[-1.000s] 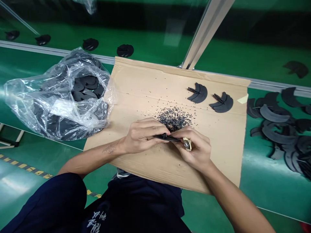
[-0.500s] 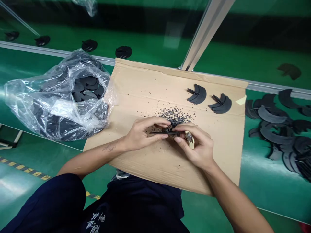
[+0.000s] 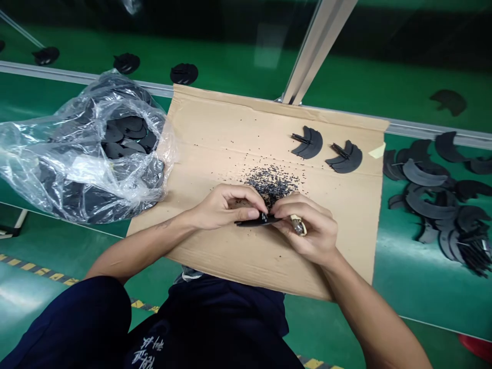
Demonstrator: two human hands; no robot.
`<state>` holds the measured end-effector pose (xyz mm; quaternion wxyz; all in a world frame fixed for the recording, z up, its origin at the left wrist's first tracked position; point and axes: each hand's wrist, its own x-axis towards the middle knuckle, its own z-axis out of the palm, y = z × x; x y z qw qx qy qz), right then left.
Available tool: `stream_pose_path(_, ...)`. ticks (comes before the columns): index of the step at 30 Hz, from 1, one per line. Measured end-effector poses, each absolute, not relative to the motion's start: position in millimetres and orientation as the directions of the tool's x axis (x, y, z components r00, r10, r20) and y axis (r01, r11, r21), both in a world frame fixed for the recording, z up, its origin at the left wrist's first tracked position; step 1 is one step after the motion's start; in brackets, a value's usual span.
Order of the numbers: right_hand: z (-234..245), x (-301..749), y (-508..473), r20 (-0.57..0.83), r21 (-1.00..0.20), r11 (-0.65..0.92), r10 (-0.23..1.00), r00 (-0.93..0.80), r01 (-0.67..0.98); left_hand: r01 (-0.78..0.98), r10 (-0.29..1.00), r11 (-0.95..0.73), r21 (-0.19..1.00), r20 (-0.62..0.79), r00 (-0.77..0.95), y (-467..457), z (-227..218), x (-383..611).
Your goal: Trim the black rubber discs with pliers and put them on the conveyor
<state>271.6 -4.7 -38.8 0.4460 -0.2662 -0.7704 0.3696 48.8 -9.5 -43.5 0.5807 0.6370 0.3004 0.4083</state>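
Observation:
Between both hands is a black curved plastic part (image 3: pixel 251 223), held low over the cardboard sheet (image 3: pixel 223 259). My left hand (image 3: pixel 225 207) is closed, thumb and fingertips pinching the part's left and middle area. My right hand (image 3: pixel 317 225) is closed too, its fingertips at the part's right end. Tucked in that hand is a small yellowish and brown object (image 3: pixel 298 225), perhaps a tool handle; its working end is hidden. Just beyond the fingers, small black scraps (image 3: pixel 272 179) lie scattered. Two similar parts, a left one (image 3: pixel 310 143) and a right one (image 3: pixel 347 158), lie farther back.
A clear plastic bag (image 3: pixel 80 169) of black pieces stands at left. Several black curved parts (image 3: pixel 434 202) are piled on the green table (image 3: pixel 400 287) at right. Behind the cardboard run a metal rail (image 3: pixel 418 130) and an upright post (image 3: pixel 321 46).
The part between my hands has tilted, so more of its broad face shows. My left fingers have closed in nearer my right fingertips. The whole view has shifted slightly.

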Motion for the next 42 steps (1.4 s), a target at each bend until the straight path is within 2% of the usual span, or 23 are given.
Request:
stream_pose_path(7,-37,268,-7,0.438,-0.847,0.53,0.747,-0.499,0.049,-0.157,0.806,-0.122,0.98,0.19,0.56,-11,-44,50)
stream_pose_path(11,-38,267,-6,0.449,-0.833,0.532,0.81,-0.377,0.152,-0.127,0.855,-0.118,0.985,0.166,0.492,-13,-47,53)
stream_pose_path(13,-38,268,-4,0.449,-0.819,0.531,0.829,-0.334,0.217,-0.076,0.877,-0.179,0.981,0.194,0.439,-13,-50,55)
stream_pose_path(15,-38,270,-2,0.437,-0.798,0.541,0.823,-0.363,0.265,0.03,0.892,-0.291,0.956,0.261,0.369,-14,-51,57)
stream_pose_path(18,-39,275,3,0.43,-0.734,0.576,0.804,-0.411,0.359,0.198,0.882,-0.435,0.878,0.371,0.292,-14,-52,57)
stream_pose_path(20,-41,278,6,0.435,-0.658,0.602,0.794,-0.425,0.452,0.244,0.853,-0.501,0.831,0.427,0.299,-13,-51,56)
stream_pose_path(23,-45,282,9,0.429,-0.542,0.648,0.761,-0.486,0.535,0.241,0.816,-0.557,0.795,0.471,0.336,-13,-51,55)
stream_pose_path(27,-49,282,9,0.414,-0.471,0.693,0.72,-0.557,0.546,0.221,0.785,-0.595,0.773,0.502,0.363,-15,-53,55)
stream_pose_path(38,-48,283,4,0.487,-0.251,0.731,0.662,-0.57,0.634,0.181,0.749,-0.638,0.749,0.548,0.373,-13,-58,55)
stream_pose_path(42,-48,284,4,0.476,-0.279,0.735,0.665,-0.576,0.618,0.179,0.757,-0.623,0.761,0.531,0.379,-14,-56,55)
